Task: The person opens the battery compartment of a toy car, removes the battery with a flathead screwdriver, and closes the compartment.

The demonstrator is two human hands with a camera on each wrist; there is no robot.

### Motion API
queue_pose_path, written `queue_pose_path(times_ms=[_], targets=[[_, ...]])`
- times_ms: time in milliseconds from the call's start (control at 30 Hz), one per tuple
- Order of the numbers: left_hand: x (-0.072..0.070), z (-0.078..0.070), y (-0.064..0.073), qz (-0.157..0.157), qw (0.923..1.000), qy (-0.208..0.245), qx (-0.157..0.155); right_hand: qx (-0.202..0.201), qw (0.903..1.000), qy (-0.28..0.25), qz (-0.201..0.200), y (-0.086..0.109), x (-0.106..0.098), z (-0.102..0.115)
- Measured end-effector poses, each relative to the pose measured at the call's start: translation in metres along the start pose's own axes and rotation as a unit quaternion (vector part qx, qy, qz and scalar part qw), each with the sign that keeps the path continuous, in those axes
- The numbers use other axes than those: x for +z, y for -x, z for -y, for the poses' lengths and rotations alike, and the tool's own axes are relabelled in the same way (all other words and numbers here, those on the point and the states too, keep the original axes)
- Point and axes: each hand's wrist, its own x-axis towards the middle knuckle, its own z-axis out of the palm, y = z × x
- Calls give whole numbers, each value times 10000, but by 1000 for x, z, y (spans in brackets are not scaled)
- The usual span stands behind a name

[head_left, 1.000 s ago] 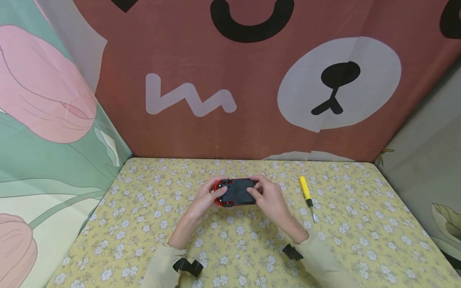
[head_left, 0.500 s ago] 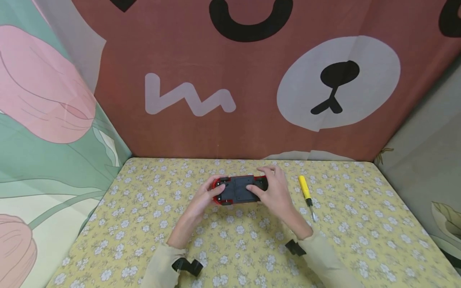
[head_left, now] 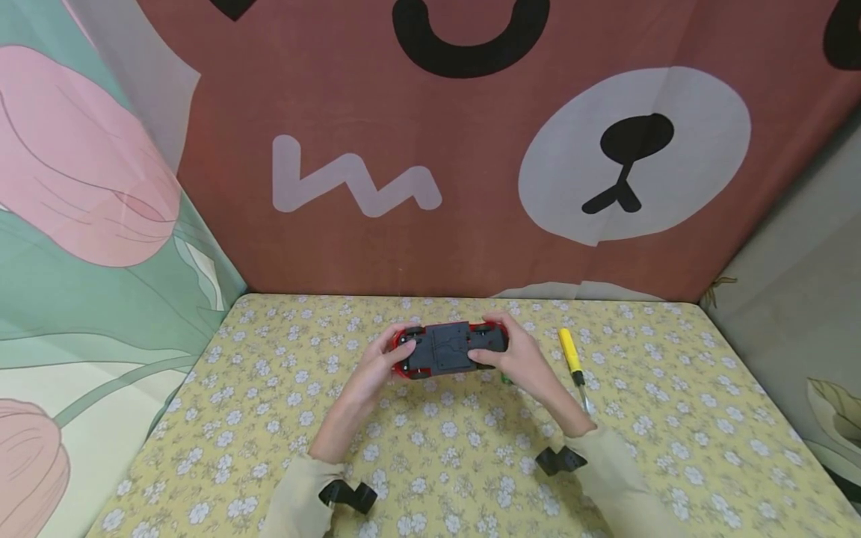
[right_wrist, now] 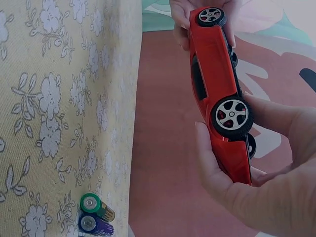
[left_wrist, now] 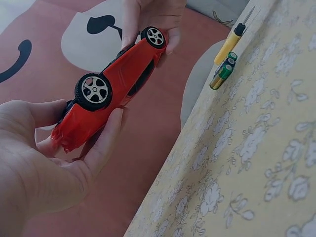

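Observation:
A red toy car (head_left: pixel 449 348) is held upside down above the table, its dark grey underside facing up in the head view. My left hand (head_left: pixel 377 368) grips one end of it, thumb on the underside. At the other end my right hand (head_left: pixel 523 360) holds it the same way, thumb across the bottom and fingers along the far side. Both wrist views show the car's red flank with silver-spoked wheels (left_wrist: pixel 94 90). Below the right hand, a green battery (right_wrist: pixel 97 205) and a purple battery (right_wrist: pixel 95 224) lie side by side on the cloth.
A yellow-handled screwdriver (head_left: pixel 569 351) lies to the right of the hands, metal tip toward the front. The table wears a yellow floral cloth (head_left: pixel 444 478). Printed fabric (head_left: pixel 350 246) hangs behind it and at both sides.
My right hand has slid rightward along the toy car to its end, uncovering more of the underside. The car has tilted slightly, right end up. A bit of green battery now shows under my right hand.

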Motion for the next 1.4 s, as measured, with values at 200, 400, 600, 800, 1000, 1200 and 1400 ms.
queue_pose_path(times_ms=[200, 400, 600, 800, 1000, 1200, 1400], targets=[[0, 1, 0, -23, 10000, -57, 29, 7, 10000, 20, -56, -1, 2, -1], [0, 1, 0, -52, 10000, -60, 9, 9, 9999, 33, -144, -1, 5, -1], [0, 1, -1, -97, 9999, -91, -22, -16, 9998, 78, -194, 0, 6, 0], [1, 1, -1, -129, 9999, -86, -32, -65, 9995, 111, -282, 0, 7, -1], [2, 1, 0, -190, 9998, -70, -22, -72, 9991, 193, -367, 0, 7, -2], [3, 1, 0, -258, 9997, 32, -33, -40, 9991, 156, -398, -1, 6, -2], [2, 2, -1, -379, 9986, 374, 46, -30, 9988, -83, -479, -1, 4, -4]])
